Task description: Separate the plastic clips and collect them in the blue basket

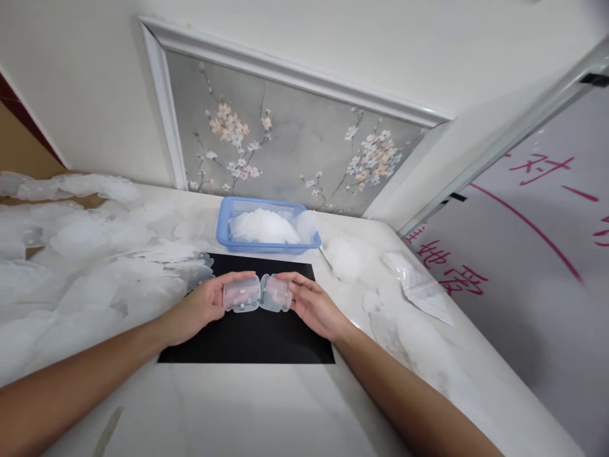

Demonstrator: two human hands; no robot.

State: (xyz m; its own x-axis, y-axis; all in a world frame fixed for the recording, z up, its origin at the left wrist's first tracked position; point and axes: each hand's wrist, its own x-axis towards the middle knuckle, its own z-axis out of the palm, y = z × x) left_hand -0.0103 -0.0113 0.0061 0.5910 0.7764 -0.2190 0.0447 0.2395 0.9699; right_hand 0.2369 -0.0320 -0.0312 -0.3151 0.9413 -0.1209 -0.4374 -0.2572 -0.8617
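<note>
Clear plastic case point(257, 293): pinkish bits inside, too blurred to identify; outer ends covered by fingers.
Left hand point(202, 306): palm hidden; forearm cut off by left edge.
Right hand point(311, 306): fingertips partly behind case; forearm cut off by bottom edge.
Blue basket point(226, 223): white contents indistinct.
Pile of clear plastic point(71, 254): single pieces not separable; cut off at left edge.
Whiteboard point(533, 254): red writing cut off at right edge.
</note>
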